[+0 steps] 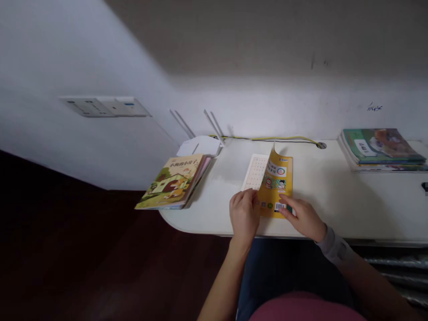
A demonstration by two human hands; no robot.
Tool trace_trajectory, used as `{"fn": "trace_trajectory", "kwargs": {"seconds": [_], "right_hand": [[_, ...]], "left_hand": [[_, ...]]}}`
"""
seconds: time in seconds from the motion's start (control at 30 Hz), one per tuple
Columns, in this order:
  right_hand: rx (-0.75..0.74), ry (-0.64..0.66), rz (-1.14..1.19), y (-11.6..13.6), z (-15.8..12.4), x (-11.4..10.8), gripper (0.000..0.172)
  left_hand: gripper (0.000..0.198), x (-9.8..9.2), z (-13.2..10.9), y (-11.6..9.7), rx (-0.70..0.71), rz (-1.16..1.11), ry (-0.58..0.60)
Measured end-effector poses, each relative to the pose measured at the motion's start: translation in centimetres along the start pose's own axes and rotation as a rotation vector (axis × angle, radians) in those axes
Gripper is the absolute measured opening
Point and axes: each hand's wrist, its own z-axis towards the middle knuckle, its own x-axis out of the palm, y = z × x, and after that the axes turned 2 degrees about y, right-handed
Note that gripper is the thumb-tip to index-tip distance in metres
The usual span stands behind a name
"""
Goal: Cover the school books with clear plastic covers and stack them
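A yellow-covered workbook (274, 196) lies on the white desk in front of me. Its cover curls up along the left side, and a white page with red grid marks (254, 171) shows to the left of it. My left hand (244, 209) is closed at the lower left, pinching the lifted edge of the cover. On the lower right of the cover rests my right hand (302, 217), its thumb and fingers apart, touching the surface near the barcode. A grey band or cuff circles the right wrist.
At the left, a stack of picture books (172, 180) overhangs the desk's rounded edge, beside a white router (199, 146) with antennas. More books (381, 147) are piled at the right. Yellow and black cables (281, 138) run along the wall to a desk hole (321, 146).
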Motion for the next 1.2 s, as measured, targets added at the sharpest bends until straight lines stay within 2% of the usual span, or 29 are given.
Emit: {"fn": "trace_trajectory", "kwargs": {"seconds": [0.1,0.17,0.33,0.43,0.77,0.97,1.07,1.2], "right_hand": [[0.097,-0.016,0.264,0.4,3.0,0.3,0.031],[0.12,-0.004,0.396,0.3,4.7,0.7,0.034],[0.196,0.024,0.773,-0.5,6.1,2.0,0.037],[0.267,0.027,0.901,-0.7,5.9,2.4,0.038],[0.326,0.113,0.914,0.1,5.7,2.0,0.028],[0.39,0.073,0.86,0.1,5.5,2.0,0.025],[0.412,0.073,0.891,-0.2,5.3,2.1,0.031],[0.485,0.07,1.005,-0.2,5.1,2.4,0.042]], "left_hand": [[0.011,0.1,-0.5,-1.1,0.046,-0.025,-0.083],[0.01,0.2,-0.9,-1.6,0.04,-0.079,-0.09],[0.023,0.7,-1.9,-2.0,-0.113,-0.333,0.068],[0.029,1.0,-2.1,-1.8,-0.15,-0.401,0.106],[0.039,1.0,-2.1,-1.6,-0.086,-0.388,0.147],[0.061,0.4,-2.4,-1.8,0.098,-0.315,0.152],[0.066,-0.4,-2.7,-1.9,0.116,-0.265,0.056],[0.057,-1.6,-3.0,-2.1,0.149,-0.191,-0.126]]}}
